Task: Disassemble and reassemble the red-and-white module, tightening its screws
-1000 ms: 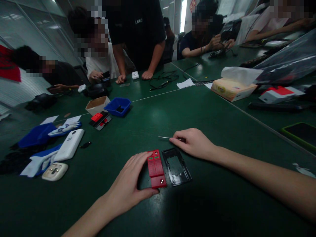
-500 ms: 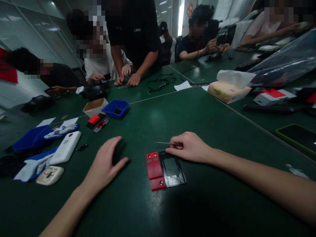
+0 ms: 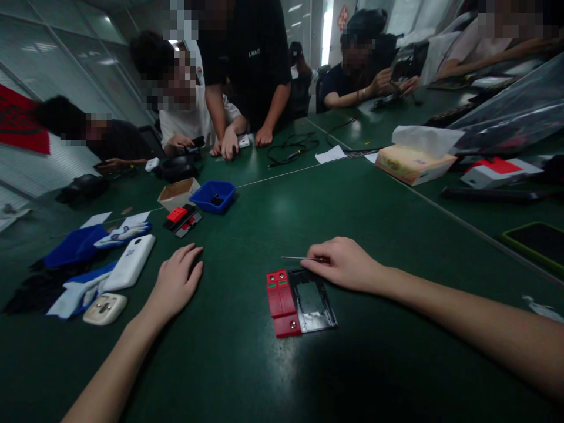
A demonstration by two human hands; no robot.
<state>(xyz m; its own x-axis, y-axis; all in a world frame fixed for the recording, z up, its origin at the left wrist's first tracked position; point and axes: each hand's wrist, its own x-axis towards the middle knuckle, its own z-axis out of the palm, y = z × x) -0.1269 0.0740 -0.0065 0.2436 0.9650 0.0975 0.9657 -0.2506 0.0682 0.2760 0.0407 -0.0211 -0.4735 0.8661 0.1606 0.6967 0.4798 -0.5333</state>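
My left hand (image 3: 178, 279) rests on the table beside a white power bank (image 3: 131, 262), fingers apart, with nothing visible in it. My right hand (image 3: 341, 264) is closed around the dark handle of a thin screwdriver (image 3: 294, 257); its metal shaft points left. Just below the shaft lies a red two-pole surge protector (image 3: 282, 302) with green windows and screws at its ends. Against its right side lies a black plastic frame (image 3: 315, 301), with the table showing through its opening. My right hand is at the frame's far edge.
At left are a cream rounded case (image 3: 106, 308), blue-white gloves (image 3: 81, 294) and a red-black part (image 3: 183, 220). Behind stand a blue bin (image 3: 214, 195) and a cardboard box (image 3: 177, 194). A tissue box (image 3: 414, 164) is at right; co-workers sit and stand across the table.
My left hand has let go of the surge protector and moved left to the power bank. The surge protector and frame now lie together. My right hand still holds the screwdriver.
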